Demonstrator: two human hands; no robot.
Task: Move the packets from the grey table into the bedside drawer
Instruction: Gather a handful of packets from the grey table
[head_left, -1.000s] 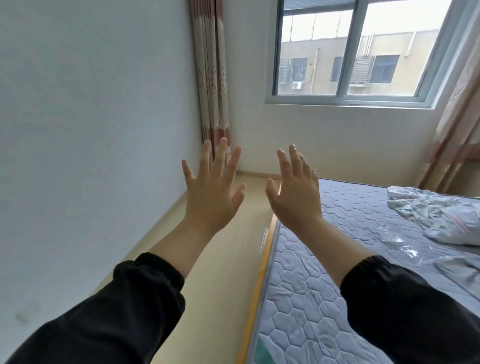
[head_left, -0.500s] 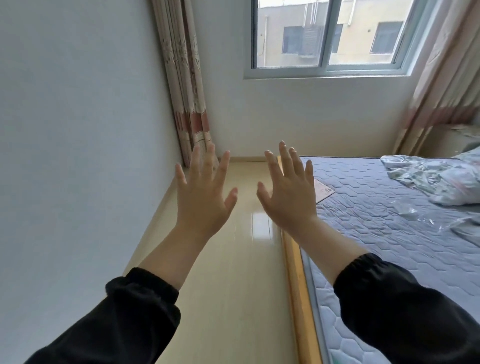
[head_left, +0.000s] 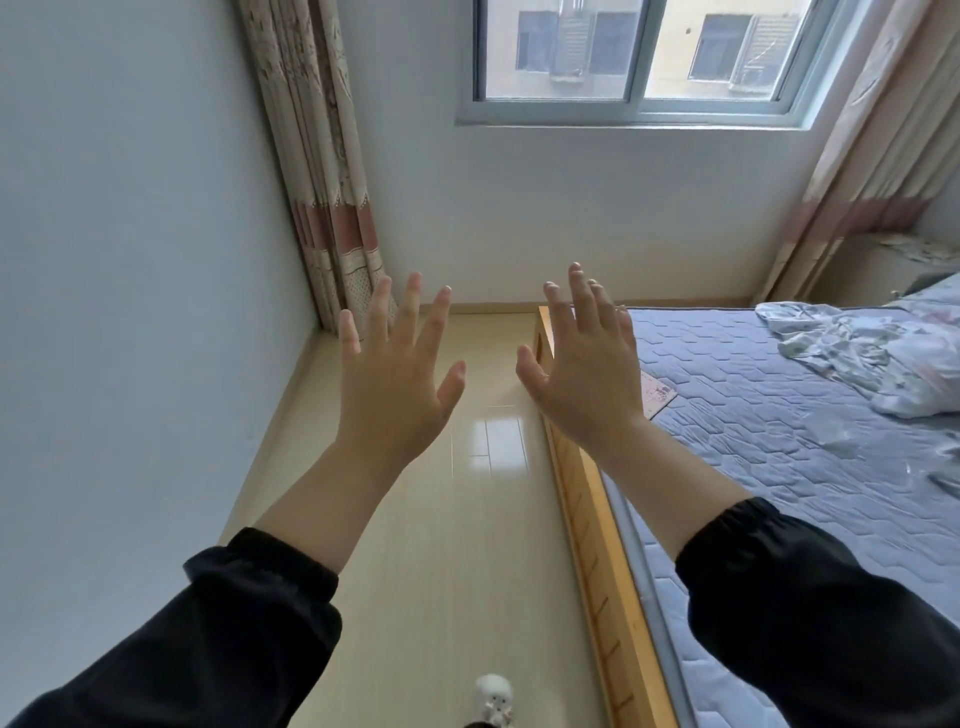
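Observation:
My left hand (head_left: 395, 384) and my right hand (head_left: 587, 364) are both raised in front of me, backs towards the camera, fingers straight and spread, holding nothing. They hover over the strip of floor beside the bed. A pale cabinet (head_left: 878, 270), perhaps the bedside unit, stands at the far right behind the bed, with small things on top that I cannot make out. No grey table and no packets on it show in this view.
A bed with a blue quilted mattress (head_left: 769, 415) and a wooden side rail (head_left: 587, 499) fills the right. Crumpled bedding (head_left: 878, 353) lies on it, with a flat card (head_left: 657, 395). A narrow cream floor (head_left: 467, 545) runs along the left wall to the curtain (head_left: 322, 171) and window (head_left: 634, 57).
The view has tilted downward and swung right, showing more floor and bed rail. Both hands stay raised and spread, now lower against the wall and window.

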